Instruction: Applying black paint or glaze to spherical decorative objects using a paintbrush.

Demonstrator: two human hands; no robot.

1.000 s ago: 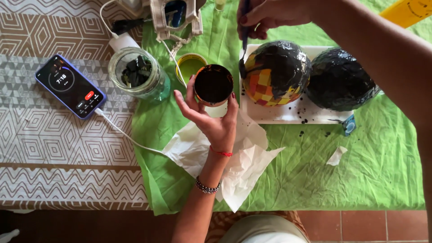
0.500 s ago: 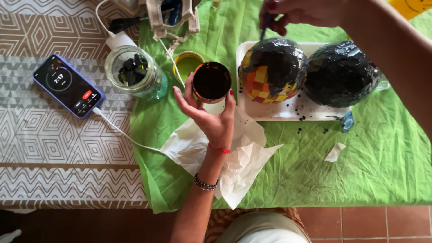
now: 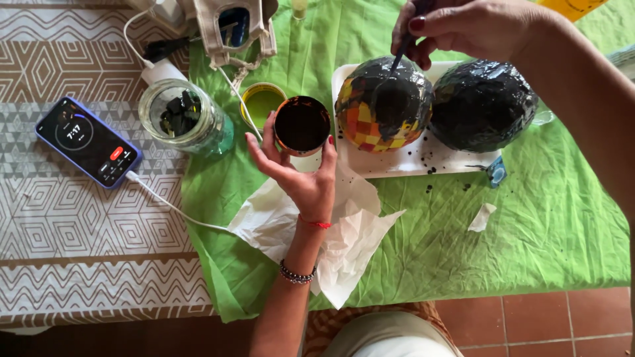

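Note:
My left hand (image 3: 301, 175) holds up a small round pot of black paint (image 3: 302, 124) above crumpled white paper (image 3: 344, 235). My right hand (image 3: 463, 26) grips a thin paintbrush (image 3: 399, 53) whose tip touches the top of a ball (image 3: 382, 104) that is partly black and partly covered in orange, yellow and red squares. A second ball (image 3: 481, 106), fully black, sits right beside it. Both balls rest on a white tray (image 3: 403, 162) speckled with black drips.
A glass jar (image 3: 182, 119) with dark pieces and a yellow-green lid (image 3: 260, 100) stand left of the pot. A phone (image 3: 87, 141) on a white cable lies on the patterned tablecloth. A green cloth (image 3: 529, 231) covers the work area; a canvas bag (image 3: 231, 23) sits at the back.
My right hand moved the brush from the left side of the patterned ball up onto its top. The view shifted slightly; my left hand kept the paint pot in place.

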